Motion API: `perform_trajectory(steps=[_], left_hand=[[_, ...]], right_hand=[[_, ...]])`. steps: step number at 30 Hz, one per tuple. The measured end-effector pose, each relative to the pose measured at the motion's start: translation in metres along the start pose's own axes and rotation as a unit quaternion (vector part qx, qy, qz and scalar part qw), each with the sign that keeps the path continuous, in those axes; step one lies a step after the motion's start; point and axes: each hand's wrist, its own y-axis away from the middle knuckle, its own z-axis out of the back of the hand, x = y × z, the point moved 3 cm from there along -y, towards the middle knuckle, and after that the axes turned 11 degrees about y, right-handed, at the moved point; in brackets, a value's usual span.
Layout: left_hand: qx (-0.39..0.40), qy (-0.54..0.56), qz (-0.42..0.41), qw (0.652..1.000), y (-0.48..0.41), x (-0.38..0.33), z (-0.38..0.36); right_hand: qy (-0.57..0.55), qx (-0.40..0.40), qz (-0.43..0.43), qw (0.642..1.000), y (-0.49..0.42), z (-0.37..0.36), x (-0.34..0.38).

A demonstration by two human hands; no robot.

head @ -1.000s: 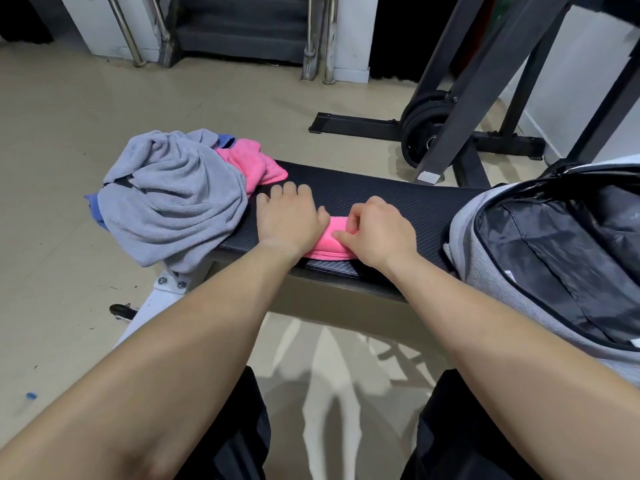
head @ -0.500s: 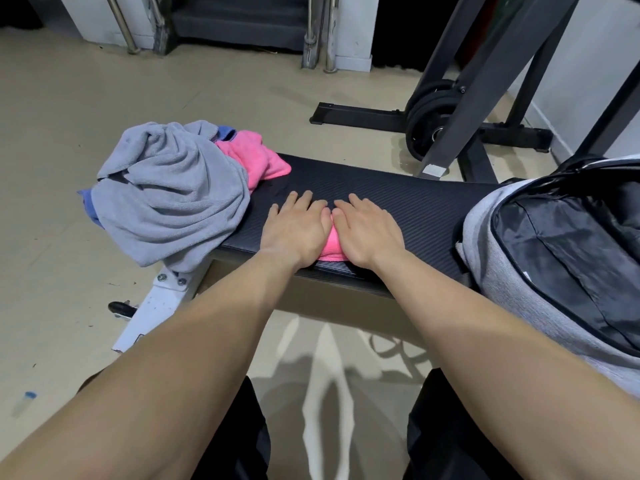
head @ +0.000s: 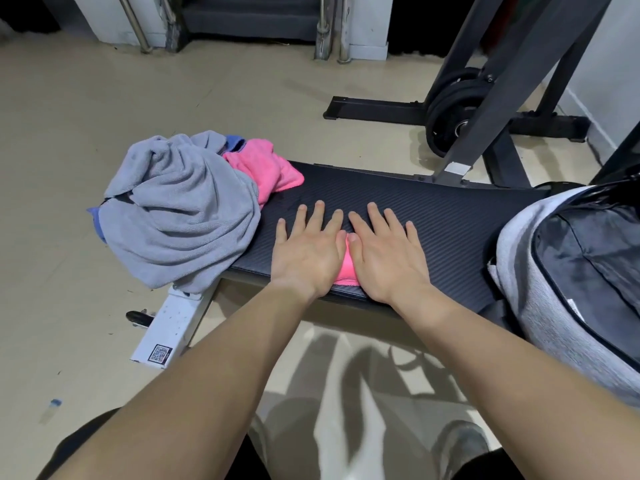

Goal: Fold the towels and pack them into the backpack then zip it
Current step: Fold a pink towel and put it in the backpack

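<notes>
– Head view: how far are we?
– Our left hand point(head: 306, 258) and right hand point(head: 384, 261), fingers straight, press one folded pink towel point(head: 346, 268) onto the bench point(head: 433, 216).
– What's left?
– We'd say the heaped grey towel point(head: 180, 220) needs folding, and the open backpack point(head: 519, 271) needs packing and zipping.

A gym: a padded bench point(head: 415, 216), stacked weight plates point(head: 450, 109) and a steel rack frame point(head: 498, 84).

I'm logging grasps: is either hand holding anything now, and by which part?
Nothing is gripped. The left hand and right hand lie flat, fingers straight, pressing the top of the folded pink towel on the bench.
</notes>
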Motion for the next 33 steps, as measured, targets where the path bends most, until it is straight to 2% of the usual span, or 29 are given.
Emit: perform_trajectory(steps=[6,12,21,24,29,33], left_hand=[[-0.007,-0.008,0.001,1.000,0.002,-0.006,0.005],[0.037,0.128,-0.044,0.990,0.017,0.010,0.018],[0.025,0.133,-0.044,0.990,0.065,-0.037,0.052],[0.000,0.165,-0.065,0.984,0.069,-0.072,0.072],[-0.049,0.240,-0.090,0.965,0.066,-0.168,0.090],[-0.010,0.334,-0.112,0.936,0.050,-0.236,0.072]], right_hand=[[-0.036,-0.003,0.014,0.999,-0.005,0.000,-0.003],[-0.108,0.039,0.091,0.989,0.020,0.009,-0.028],[-0.127,0.089,0.076,0.985,0.080,0.057,-0.058],[-0.191,0.057,0.035,0.979,0.097,0.087,-0.093],[-0.324,-0.050,-0.083,0.941,0.133,0.135,-0.181],[-0.343,-0.112,-0.186,0.914,0.141,0.136,-0.249]])
